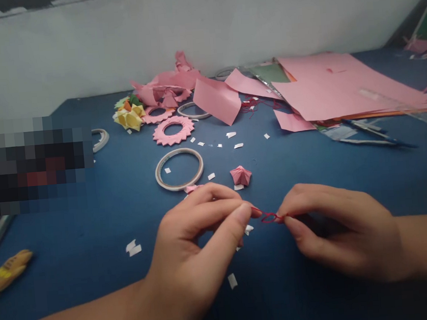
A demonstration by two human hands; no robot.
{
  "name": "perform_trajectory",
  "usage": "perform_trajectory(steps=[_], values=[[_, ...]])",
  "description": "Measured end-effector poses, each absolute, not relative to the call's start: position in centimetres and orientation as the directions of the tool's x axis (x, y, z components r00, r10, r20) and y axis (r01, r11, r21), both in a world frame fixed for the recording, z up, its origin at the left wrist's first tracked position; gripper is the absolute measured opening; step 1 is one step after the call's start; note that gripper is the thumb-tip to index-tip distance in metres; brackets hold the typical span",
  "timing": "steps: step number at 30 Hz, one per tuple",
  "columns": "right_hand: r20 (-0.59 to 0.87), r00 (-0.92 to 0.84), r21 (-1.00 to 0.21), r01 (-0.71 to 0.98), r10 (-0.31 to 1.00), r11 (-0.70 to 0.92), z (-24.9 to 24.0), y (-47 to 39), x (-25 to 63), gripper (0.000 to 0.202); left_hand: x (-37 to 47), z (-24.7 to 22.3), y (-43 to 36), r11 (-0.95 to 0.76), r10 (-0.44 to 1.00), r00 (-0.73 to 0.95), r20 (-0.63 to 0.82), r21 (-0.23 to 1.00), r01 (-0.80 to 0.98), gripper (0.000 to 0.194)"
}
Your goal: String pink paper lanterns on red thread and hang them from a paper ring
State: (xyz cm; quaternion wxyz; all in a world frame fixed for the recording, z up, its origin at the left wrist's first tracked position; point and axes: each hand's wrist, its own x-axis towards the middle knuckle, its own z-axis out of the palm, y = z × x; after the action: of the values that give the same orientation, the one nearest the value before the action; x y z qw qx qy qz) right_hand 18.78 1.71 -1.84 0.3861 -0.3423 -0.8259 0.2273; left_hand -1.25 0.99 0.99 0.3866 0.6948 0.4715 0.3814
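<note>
A thin red thread (269, 218) runs between my two hands and forms a small loop there. My left hand (205, 244) pinches one side of it between thumb and fingers. From the right, my right hand (340, 229) grips the other side with thumb and forefinger. Just beyond the fingers sits a small folded pink paper piece (241, 176), pointed at the top. Another pink bit (191, 188) is mostly hidden behind my left hand. A roll of double-sided tape (179, 169) lies flat on the blue table (89, 268) behind that hand.
Folded pink paper rings (173, 130) and yellow paper pieces (131, 118) lie at the back. Pink sheets (340, 83) are stacked at back right, with a blue-handled tool (377, 134) in front. White paper scraps (133, 248) are scattered about. A yellow-brown object (10, 272) lies far left.
</note>
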Motion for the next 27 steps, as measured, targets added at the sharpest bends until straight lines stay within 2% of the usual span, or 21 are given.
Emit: perform_trajectory(steps=[4, 11, 17, 21, 27], values=[[0.463, -0.461, -0.675, 0.370, 0.757, 0.638, -1.8, 1.7, 18.7, 0.010, -1.3, 1.1, 1.2, -0.290, 0.942, 0.270, 0.197, 0.884, 0.367, 0.021], [0.418, -0.526, -0.724, 0.299, 0.740, 0.621, -1.7, 1.9, 18.9, 0.010, -0.9, 0.6, 1.2, -0.224, 0.938, 0.331, 0.099, 0.904, 0.364, 0.021], [0.346, -0.557, -0.782, 0.274, 0.755, 0.561, -2.3, 1.9, 18.8, 0.027, -1.0, 0.5, 0.9, -0.213, 0.932, 0.350, 0.090, 0.920, 0.330, 0.019], [0.340, -0.541, -0.796, 0.270, 0.770, 0.541, -2.6, 1.8, 18.7, 0.030, -1.0, 0.6, 1.0, -0.219, 0.927, 0.362, 0.094, 0.921, 0.323, 0.020], [0.365, -0.582, -0.779, 0.237, 0.727, 0.581, -2.7, 2.2, 18.7, 0.022, -0.9, 0.6, 1.0, -0.202, 0.924, 0.376, 0.075, 0.929, 0.310, 0.021]])
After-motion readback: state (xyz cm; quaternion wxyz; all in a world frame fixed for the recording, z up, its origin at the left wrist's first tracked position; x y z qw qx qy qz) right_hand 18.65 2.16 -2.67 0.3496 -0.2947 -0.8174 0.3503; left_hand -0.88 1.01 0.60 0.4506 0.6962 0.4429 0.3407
